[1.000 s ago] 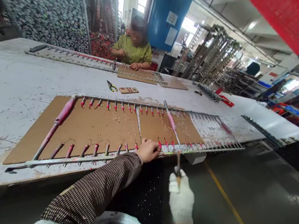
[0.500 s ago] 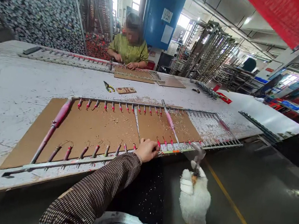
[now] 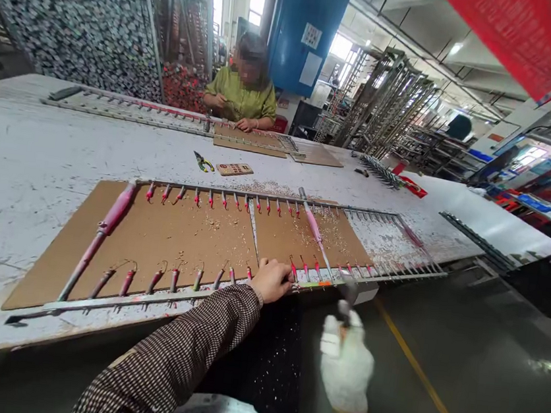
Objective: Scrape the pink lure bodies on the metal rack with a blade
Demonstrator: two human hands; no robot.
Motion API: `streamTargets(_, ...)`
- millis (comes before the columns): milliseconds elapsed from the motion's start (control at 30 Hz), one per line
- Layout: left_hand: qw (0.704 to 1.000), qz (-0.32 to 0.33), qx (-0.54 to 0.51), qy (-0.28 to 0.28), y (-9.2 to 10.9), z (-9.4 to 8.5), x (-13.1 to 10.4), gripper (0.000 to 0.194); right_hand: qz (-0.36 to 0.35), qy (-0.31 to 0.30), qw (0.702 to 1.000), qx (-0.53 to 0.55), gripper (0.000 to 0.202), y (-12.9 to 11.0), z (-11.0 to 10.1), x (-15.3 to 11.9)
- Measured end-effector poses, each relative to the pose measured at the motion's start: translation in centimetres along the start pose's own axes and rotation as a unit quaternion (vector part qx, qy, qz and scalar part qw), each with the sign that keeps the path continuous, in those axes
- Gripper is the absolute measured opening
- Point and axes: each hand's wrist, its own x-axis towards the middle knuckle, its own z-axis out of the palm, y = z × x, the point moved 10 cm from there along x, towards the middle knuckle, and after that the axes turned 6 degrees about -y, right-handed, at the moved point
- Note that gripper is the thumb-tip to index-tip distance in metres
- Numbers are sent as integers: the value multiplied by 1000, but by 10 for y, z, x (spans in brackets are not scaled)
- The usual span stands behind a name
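Observation:
A long metal frame (image 3: 115,304) with pink-coated bars and rows of small hooks lies on brown cardboard (image 3: 153,232). My left hand (image 3: 273,280) has its fingers closed on the frame's near rail, beside the pink hooks. My right hand (image 3: 347,360), in a white glove, is wrapped round the handle of a hammer-like tool (image 3: 351,295), whose head is blurred by motion near the rail, right of my left hand.
Pliers (image 3: 203,162) and a wooden block (image 3: 234,169) lie on the white table (image 3: 152,153) beyond the frame. Across it, a person in a yellow-green top handles another metal frame (image 3: 127,109). Dark hooked bars (image 3: 475,237) lie at the right.
My right hand and the tool have moved left and a little closer to the frame's near rail. My left hand stays on the rail. The other person's hand has risen slightly.

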Motion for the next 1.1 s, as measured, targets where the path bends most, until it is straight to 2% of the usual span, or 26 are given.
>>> streamTargets(67, 1000, 1, -1, 1, 0, 0, 0, 6, -38, -118, 992, -40, 50, -10, 31, 0)
streamTargets(100, 1000, 2, 0, 2, 1, 0, 0, 5, -50, -141, 988, -45, 48, -13, 37, -1)
streamTargets(133, 1000, 3, 1, 2, 1, 1, -1, 5, -52, -131, 989, -33, 49, -13, 32, -1)
streamTargets(167, 1000, 4, 1, 3, 1, 0, -1, 5, -43, -96, 994, -14, 51, -11, 20, -1)
streamTargets(267, 1000, 1, -1, 9, 1, -1, -1, 7, -21, 57, 998, 32, 63, -2, -23, -4)
streamTargets(300, 1000, 0, -4, 10, 1, -2, -1, 7, -14, 88, 995, 33, 66, 0, -30, -5)
streamTargets(333, 1000, -1, -5, 9, 1, -2, -1, 7, -10, 89, 996, 23, 66, 1, -27, -4)
streamTargets(367, 1000, -1, -7, 6, 1, -1, -1, 6, -13, 56, 998, 5, 65, -2, -16, -1)
streamTargets(467, 1000, 1, -8, 7, 2, -1, -1, 4, -55, -120, 990, -52, 55, -13, 31, 4)
streamTargets(500, 1000, 4, -7, 8, 2, -1, -1, 3, -58, -142, 987, -53, 54, -13, 35, 4)
streamTargets(533, 1000, 6, -7, 10, 3, -1, -2, 3, -56, -129, 989, -40, 54, -13, 28, 4)
streamTargets(567, 1000, 8, -7, 13, 3, -1, -2, 3, -47, -86, 995, -14, 56, -10, 14, 4)
streamTargets(667, 1000, 4, -10, 21, 3, -3, -2, 4, -38, 82, 994, 56, 66, -3, -35, -4)
streamTargets(700, 1000, 3, -11, 20, 2, -3, -2, 3, -29, 114, 991, 63, 69, -1, -42, -7)
streamTargets(733, 1000, 2, -11, 18, 2, -3, -2, 3, -23, 116, 991, 59, 70, 0, -40, -7)
streamTargets(767, 1000, 1, -10, 13, 2, -2, -2, 3, -20, 87, 995, 46, 69, -2, -29, -5)
streamTargets(867, 1000, 1, -9, 11, 2, -3, -2, 3, -51, -83, 995, -11, 58, -14, 18, 2)
streamTargets(900, 1000, 4, -7, 11, 3, -3, -2, 3, -59, -106, 993, -15, 56, -15, 22, 2)
streamTargets(933, 1000, 7, -4, 12, 4, -3, -2, 3, -62, -95, 994, -6, 56, -15, 17, 2)
streamTargets(967, 1000, 9, 0, 13, 5, -4, -2, 4, -61, -60, 996, 11, 56, -13, 5, 2)
streamTargets(1033, 1000, 7, 5, 12, 5, -4, -3, 4, -45, 47, 997, 48, 61, -4, -27, -1)
streamTargets(1100, 1000, 0, 4, 8, 4, -3, -3, 4, -24, 123, 990, 62, 66, 4, -45, -7)
